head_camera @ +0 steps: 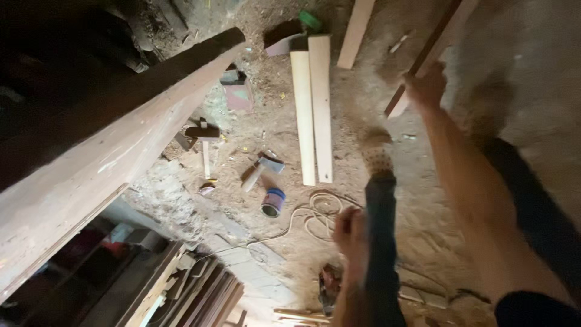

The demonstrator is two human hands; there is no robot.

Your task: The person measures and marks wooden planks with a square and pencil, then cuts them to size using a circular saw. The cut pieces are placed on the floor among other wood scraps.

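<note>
The right hand (426, 85) is blurring around a dark wooden strip (433, 45), so the finger positions are not showing clearly; the strip's upper end is running off the top edge. The left hand (351, 233) is smearing with motion too, and whether it is gripping anything is impossible to tell. A leg in dark trousers (381, 242) is covering part of the coiled cord (318, 212). The big beam (103, 163) is leaving the frame at the left, and the stacked boards (181, 297) are getting cut off at the bottom
</note>
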